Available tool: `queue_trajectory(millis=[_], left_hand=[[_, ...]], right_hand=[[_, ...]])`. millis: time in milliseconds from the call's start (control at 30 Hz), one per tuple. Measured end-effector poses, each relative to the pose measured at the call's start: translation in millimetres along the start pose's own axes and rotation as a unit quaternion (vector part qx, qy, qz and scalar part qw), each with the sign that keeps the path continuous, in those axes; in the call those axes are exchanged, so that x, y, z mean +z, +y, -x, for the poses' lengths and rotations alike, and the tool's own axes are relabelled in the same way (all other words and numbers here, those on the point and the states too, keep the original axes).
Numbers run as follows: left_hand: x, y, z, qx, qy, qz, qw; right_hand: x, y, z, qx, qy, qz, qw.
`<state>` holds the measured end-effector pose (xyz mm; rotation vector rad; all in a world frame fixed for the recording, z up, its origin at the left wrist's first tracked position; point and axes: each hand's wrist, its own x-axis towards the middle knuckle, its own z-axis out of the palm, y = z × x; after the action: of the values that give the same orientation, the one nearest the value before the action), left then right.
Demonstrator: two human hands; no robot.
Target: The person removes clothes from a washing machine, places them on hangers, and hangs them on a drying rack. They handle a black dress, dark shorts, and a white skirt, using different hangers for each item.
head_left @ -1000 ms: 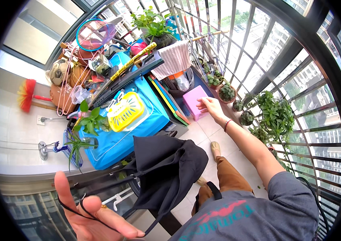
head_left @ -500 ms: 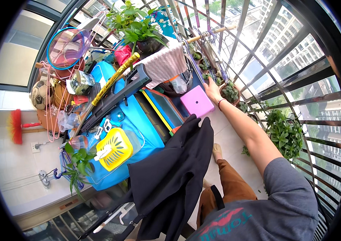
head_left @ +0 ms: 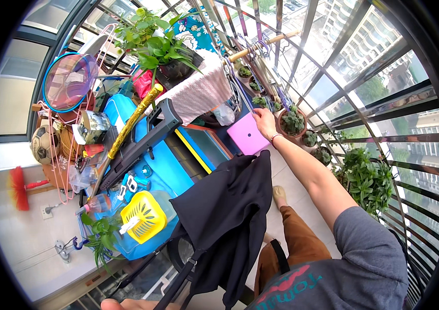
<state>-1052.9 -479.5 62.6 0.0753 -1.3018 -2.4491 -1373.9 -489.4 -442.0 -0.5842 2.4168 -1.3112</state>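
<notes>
Pink box [head_left: 248,135] under right hand [head_left: 265,122]

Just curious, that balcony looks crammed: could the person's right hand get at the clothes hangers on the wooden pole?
Probably yes. The right hand is stretched out by the pink box, just below the hangers on the wooden pole, with nothing between.

sunlit balcony: barred railing [head_left: 333,67] along right, pale tiled floor [head_left: 292,181], glazed door [head_left: 10,88] left, towers [head_left: 379,31] outside.
</notes>
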Motion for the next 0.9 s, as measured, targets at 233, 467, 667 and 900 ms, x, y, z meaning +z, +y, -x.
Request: queue_trajectory(millis=[233, 467, 667, 900], left_hand=[[0.5, 8.8, -6.3, -0.075, 0.027, -0.010, 0.997], [1.1, -3.2, -3.0, -0.061, 0.045, 0.065, 0.995], [4.6, -16.4, 3.2, -0.033, 0.066, 0.065, 0.995], [26.6, -3.1, 20.3, -0.110, 0.069, 0.032, 0.991]], right_hand=[[-26.1, -7.7, 14.7, -0.097, 0.049, 0.100, 0.989], [-43.2, -20.0, 16.8, -0.189, 0.057, -0.007, 0.980], [-68.6, -36.4, 50.4, -0.242, 0.099, 0.007, 0.965], [-116.7, -40.0, 137.7, -0.204, 0.095, 0.062, 0.972]])
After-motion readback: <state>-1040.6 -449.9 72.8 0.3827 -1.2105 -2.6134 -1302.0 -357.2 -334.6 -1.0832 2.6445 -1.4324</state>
